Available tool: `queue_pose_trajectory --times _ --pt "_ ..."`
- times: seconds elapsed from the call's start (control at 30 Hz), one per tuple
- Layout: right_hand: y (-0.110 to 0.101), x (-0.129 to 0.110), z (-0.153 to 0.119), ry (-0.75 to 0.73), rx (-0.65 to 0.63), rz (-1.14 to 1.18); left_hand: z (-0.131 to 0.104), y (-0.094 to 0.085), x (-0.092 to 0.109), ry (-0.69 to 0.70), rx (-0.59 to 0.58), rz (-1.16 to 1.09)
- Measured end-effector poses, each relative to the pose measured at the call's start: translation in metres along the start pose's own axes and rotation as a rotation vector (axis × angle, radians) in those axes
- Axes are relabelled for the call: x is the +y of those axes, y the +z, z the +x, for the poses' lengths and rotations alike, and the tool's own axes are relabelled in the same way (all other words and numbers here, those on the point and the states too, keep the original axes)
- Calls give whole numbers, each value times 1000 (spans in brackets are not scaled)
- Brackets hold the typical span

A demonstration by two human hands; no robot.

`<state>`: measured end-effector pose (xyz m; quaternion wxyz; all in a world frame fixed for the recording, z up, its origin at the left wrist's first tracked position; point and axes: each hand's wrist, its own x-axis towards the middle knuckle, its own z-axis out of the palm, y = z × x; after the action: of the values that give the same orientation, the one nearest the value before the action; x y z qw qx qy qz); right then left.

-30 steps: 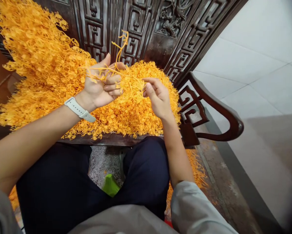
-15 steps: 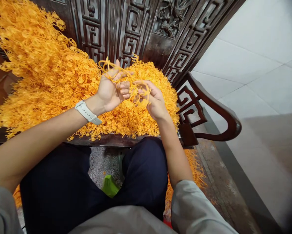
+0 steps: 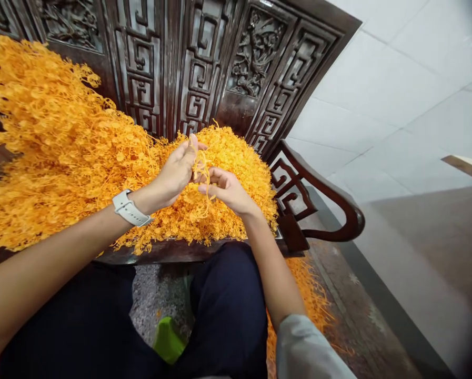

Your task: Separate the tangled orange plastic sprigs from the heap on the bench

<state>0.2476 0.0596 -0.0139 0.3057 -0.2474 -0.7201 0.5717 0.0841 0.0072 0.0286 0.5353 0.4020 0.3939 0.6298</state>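
Between my hands is a thin, stringy orange plastic piece (image 3: 201, 164) with curling strands. My left hand (image 3: 175, 172), with a pale watch band on its wrist, is closed and pinches the piece between thumb and fingers. My right hand (image 3: 232, 192) is closed at the piece's lower right side, thumb and fingertips around its dangling strands. The fingertips of both hands nearly meet and partly hide the piece. Just behind and beneath them spreads a large pile of similar orange plastic pieces (image 3: 81, 142), heaped on a dark wooden bench.
The bench's carved backrest (image 3: 196, 68) rises behind the pile. Its curved wooden armrest (image 3: 348, 221) juts out at right. More orange pieces (image 3: 304, 279) lie on the floor beside my right leg. A bright green object (image 3: 168, 339) is on the floor between my knees.
My hands have come closer together, and my left hand has turned so its back shows. The loose loops over my left fingers no longer show. The camera view has shifted.
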Motion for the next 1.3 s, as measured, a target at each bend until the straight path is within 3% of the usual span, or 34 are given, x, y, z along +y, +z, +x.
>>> queue_pose_trajectory --times 0.13,0.3,0.47,0.6,0.7,0.77,0.87,0.93,1.03,1.17,1.3 --pt "-7 3 -3 -100 -51 -73 2 -7 10 -18 -32 50" --pt "-11 8 -3 -132 195 50 5 -19 24 -104 -155 -50" --pt "-12 6 -3 -108 313 196 4 -27 35 -183 -202 -284" --pt "-10 -2 -4 -190 410 357 3 -33 30 -128 -263 -312" --pt "-9 -7 -3 -190 437 352 2 -33 22 -109 -340 -267" --pt "-17 -6 -4 -217 473 345 0 -33 20 -133 -368 -236" --pt "-46 5 -8 -349 584 349 -1 -41 31 -150 -373 -198" --pt "-65 17 -11 -416 713 307 1 -53 41 -99 -302 -239" --pt "-74 35 -12 -286 829 138 6 -70 52 -47 -149 -334" --pt "-56 46 -4 -92 827 -278 10 -74 46 -74 -69 -397" --pt "-40 42 4 -163 714 -558 12 -68 34 -22 -59 -456"
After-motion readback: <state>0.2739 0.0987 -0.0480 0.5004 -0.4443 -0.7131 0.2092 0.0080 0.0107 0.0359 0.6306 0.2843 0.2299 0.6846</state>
